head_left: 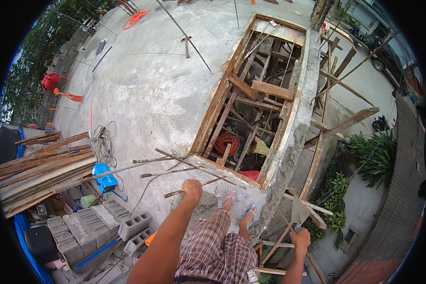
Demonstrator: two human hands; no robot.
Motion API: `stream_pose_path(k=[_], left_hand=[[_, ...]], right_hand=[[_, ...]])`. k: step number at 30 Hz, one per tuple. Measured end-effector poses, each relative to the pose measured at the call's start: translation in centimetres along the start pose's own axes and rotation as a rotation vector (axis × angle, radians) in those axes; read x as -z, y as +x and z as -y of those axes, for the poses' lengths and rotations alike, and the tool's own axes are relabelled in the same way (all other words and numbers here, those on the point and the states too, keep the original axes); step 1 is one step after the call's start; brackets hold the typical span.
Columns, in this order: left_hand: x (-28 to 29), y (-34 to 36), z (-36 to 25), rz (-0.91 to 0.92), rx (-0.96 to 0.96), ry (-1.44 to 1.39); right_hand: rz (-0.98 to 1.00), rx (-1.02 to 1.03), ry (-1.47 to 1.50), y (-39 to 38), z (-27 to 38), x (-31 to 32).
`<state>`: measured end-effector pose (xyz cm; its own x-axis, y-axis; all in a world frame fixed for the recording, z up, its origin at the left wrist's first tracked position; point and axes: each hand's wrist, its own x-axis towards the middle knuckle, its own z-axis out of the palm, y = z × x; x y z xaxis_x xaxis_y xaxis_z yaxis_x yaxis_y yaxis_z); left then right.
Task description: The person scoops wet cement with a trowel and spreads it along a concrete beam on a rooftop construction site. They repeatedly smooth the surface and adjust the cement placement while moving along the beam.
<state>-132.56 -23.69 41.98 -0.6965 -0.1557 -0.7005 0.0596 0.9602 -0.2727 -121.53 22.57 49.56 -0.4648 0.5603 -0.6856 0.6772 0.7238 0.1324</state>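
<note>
My left hand is closed in a fist around a rusty steel reinforcing bar, near the front corner of a floor opening. Other reinforcing bars stick out just beyond it, one crossing over toward the opening. At the lower right, my right hand grips the handle of a trowel. The grey trowel blade points away from me, above the slab's outer edge. My feet, in flip-flops, stand on concrete between the bars and the rough mortar edge.
Ahead lies a long opening framed with timber, with planks and a coiled orange hose inside. Past the right edge is a drop with scaffold poles and plants. Hollow blocks, stacked boards and a blue machine stand left.
</note>
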Motion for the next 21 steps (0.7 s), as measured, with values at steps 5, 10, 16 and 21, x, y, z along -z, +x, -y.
stream_pose_path(k=[5, 10, 16, 21], left_hand=[[-2.3, 1.1, 3.9, -0.137, -0.056, 0.098], [-2.2, 1.1, 5.7, -0.245, -0.086, 0.118], [-1.5, 0.6, 4.6, -0.103, -0.051, 0.069], [-5.1, 2.4, 9.1, -0.16, -0.145, -0.039]], right_hand=[[-0.141, -0.029, -0.042, 0.9, -0.5, -2.5], [-0.303, -0.032, -0.184, 1.4, -1.2, -4.2], [-0.389, -0.085, -0.21, 1.6, -0.2, -4.2], [-0.396, -0.109, -0.283, 1.3, 1.0, -4.1]])
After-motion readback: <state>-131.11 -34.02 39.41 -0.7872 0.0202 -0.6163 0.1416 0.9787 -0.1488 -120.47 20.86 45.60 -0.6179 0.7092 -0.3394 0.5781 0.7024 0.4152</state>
